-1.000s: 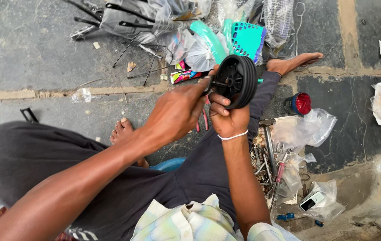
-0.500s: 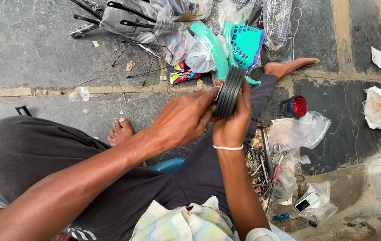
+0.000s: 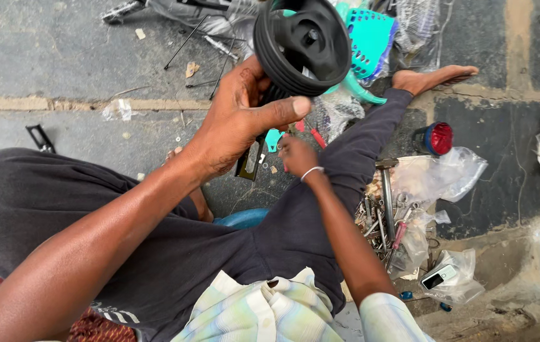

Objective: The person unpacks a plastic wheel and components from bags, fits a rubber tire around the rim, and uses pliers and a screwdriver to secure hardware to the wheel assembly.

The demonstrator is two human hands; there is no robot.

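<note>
The left hand (image 3: 238,120) is closed around the lower edge of a black plastic wheel (image 3: 301,44), thumb stretched along its rim, holding it up above the stone floor (image 3: 61,50) in front of a teal plastic basket (image 3: 371,38). The right hand (image 3: 296,155) is lower, just below the wheel, fingers curled near small red and teal pieces on the ground; whether it grips anything cannot be made out.

Dark trousers, pale checked shirt, silver bangle (image 3: 312,171).
</note>
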